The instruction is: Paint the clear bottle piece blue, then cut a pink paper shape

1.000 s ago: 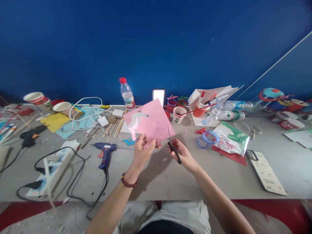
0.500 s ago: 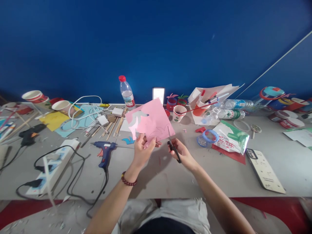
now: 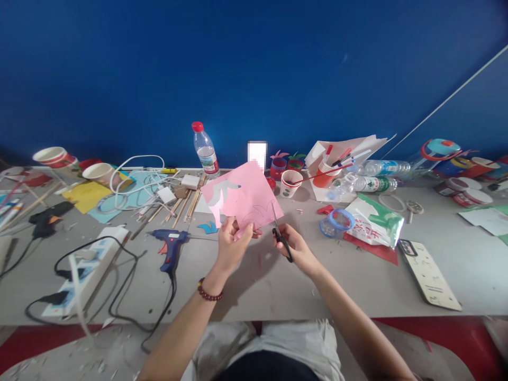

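A sheet of pink paper (image 3: 254,185) is held up in front of me, pinched along its lower edge by my left hand (image 3: 234,241). Pencil lines mark its lower right part, and a grey and white shape shows at its left side. My right hand (image 3: 296,246) grips black-handled scissors (image 3: 283,244). Their blades point upward at the paper's lower right corner; whether they are parted I cannot tell. A blue paper cutout (image 3: 207,227) lies on the table just left of my left hand.
A blue glue gun (image 3: 170,243) and a white power strip (image 3: 89,275) with trailing cords lie to the left. A water bottle (image 3: 205,151) and a paper cup (image 3: 291,183) stand behind. To the right are a plastic packet (image 3: 371,222) and a phone (image 3: 431,275).
Both hands keep their holds on the paper and scissors, almost unmoved. The camera view has shifted very slightly.
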The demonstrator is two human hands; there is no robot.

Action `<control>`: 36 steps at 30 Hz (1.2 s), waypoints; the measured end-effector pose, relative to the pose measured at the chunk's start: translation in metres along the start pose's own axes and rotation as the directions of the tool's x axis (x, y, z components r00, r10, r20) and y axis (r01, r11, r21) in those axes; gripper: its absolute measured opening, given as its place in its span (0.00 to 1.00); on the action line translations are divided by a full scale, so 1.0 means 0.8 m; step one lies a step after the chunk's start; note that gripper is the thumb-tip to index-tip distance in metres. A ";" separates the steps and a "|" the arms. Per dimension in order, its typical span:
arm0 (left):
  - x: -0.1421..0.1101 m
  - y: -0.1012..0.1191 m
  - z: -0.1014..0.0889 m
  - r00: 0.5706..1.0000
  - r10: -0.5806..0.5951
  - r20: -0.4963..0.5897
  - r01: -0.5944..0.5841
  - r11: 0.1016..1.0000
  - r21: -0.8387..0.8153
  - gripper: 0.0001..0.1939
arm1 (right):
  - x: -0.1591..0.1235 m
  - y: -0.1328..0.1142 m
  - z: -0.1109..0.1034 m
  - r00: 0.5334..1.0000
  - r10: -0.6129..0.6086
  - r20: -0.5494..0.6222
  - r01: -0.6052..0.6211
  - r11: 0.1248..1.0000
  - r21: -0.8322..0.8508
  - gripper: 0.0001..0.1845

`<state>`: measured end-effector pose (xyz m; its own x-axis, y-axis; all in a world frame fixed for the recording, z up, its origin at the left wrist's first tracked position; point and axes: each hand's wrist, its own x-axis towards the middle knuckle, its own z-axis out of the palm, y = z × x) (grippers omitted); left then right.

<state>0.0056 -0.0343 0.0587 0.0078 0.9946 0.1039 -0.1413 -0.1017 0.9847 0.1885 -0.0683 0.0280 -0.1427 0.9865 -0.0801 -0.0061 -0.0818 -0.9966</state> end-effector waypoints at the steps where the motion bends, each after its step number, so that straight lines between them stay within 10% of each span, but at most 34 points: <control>1: 0.000 0.000 0.000 1.000 -0.001 -0.001 0.001 1.000 0.001 0.17 | 0.000 0.000 0.000 1.000 0.003 -0.003 -0.003 1.000 0.002 0.31; 36: 0.001 0.003 -0.002 1.000 -0.024 0.009 0.024 0.999 -0.027 0.21 | 0.001 -0.014 0.009 0.991 0.094 -0.095 -0.086 0.993 0.086 0.28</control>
<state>0.0035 -0.0339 0.0612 0.0197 0.9965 0.0817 -0.1679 -0.0773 0.9828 0.1814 -0.0675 0.0389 -0.0481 0.9834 -0.1750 -0.0784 -0.1784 -0.9808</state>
